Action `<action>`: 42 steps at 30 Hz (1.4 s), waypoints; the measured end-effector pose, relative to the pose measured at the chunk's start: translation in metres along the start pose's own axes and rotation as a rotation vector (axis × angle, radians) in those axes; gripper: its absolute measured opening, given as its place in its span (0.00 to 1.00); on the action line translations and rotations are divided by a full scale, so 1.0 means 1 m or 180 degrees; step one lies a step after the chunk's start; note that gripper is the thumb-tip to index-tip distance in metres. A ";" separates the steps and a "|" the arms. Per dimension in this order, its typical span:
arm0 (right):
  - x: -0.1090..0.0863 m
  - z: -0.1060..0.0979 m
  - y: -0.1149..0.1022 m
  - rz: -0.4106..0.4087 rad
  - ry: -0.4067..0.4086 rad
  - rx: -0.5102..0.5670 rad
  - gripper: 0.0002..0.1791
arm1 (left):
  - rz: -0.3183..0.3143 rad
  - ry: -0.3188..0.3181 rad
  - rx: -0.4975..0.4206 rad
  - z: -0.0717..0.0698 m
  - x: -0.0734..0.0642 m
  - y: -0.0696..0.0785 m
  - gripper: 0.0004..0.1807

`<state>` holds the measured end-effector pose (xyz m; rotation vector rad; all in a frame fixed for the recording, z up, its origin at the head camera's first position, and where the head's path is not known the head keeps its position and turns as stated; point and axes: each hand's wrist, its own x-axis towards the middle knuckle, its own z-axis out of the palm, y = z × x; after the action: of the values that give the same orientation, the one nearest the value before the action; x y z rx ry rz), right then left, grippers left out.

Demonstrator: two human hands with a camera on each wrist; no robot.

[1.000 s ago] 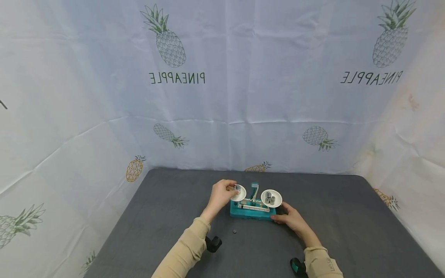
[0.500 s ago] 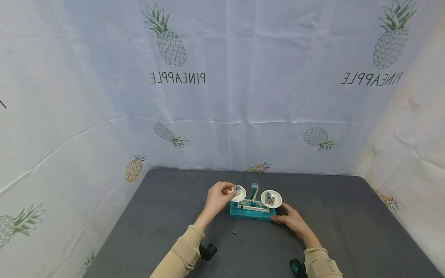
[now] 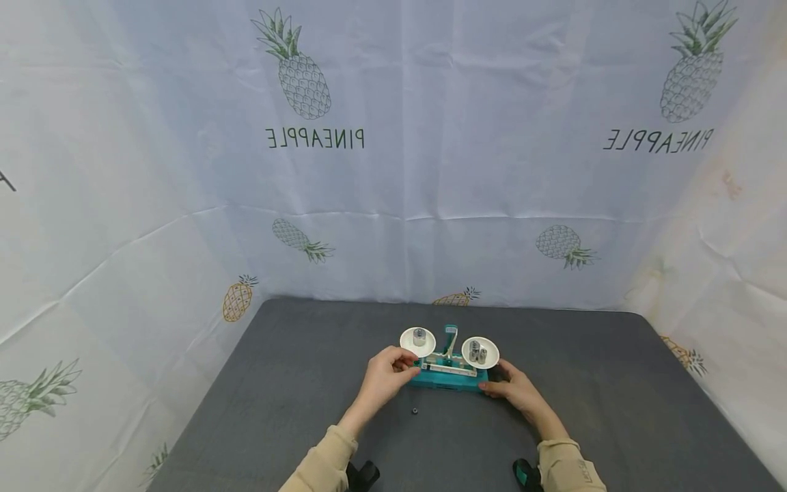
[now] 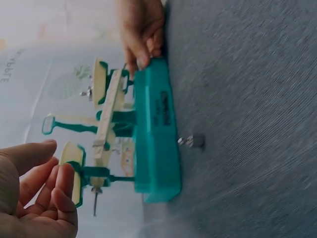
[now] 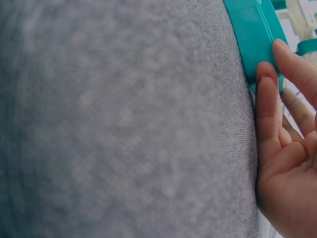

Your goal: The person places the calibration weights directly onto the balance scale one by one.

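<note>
A teal balance scale (image 3: 447,380) stands on the table with two white pans. One metal weight (image 3: 419,336) sits on the left pan (image 3: 407,347); metal weights (image 3: 474,350) of different sizes stand on the right pan (image 3: 492,347). My left hand (image 3: 387,374) is just in front of the left pan, fingers loosely bent and holding nothing; in the left wrist view its fingertips overlap the pan, and contact cannot be told. With thumb and fingers, my right hand (image 3: 518,391) grips the right end of the teal base (image 5: 255,34).
In front of the scale, a small metal weight (image 4: 197,141) stands alone on the dark grey table (image 3: 295,383). A pineapple-print cloth (image 3: 424,171) hangs behind the table and along its sides.
My left hand has let go of the weight on the left pan and drawn back toward the near side. The right hand keeps its place on the scale's base.
</note>
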<state>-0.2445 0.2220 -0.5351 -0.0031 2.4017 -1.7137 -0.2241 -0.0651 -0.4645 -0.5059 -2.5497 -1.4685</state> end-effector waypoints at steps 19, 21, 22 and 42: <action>0.001 0.000 -0.004 -0.0008 -0.0041 0.0019 0.41 | -0.0486 -0.0380 -0.0065 0.023 -0.034 -0.034 0.07; 0.001 0.000 -0.005 -0.0010 -0.0047 0.0019 0.41 | -0.0539 -0.0419 -0.0047 0.024 -0.036 -0.037 0.07; 0.000 0.000 -0.006 -0.0025 -0.0051 0.0008 0.41 | -0.0558 -0.0435 -0.0053 0.025 -0.036 -0.039 0.07; -0.001 0.000 -0.001 -0.0049 -0.0047 -0.0052 0.43 | -0.0622 -0.0406 0.0010 0.034 -0.038 -0.040 0.04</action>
<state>-0.2438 0.2218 -0.5344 -0.0365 2.4111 -1.6945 -0.2026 -0.0621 -0.5255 -0.3696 -2.7693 -1.5398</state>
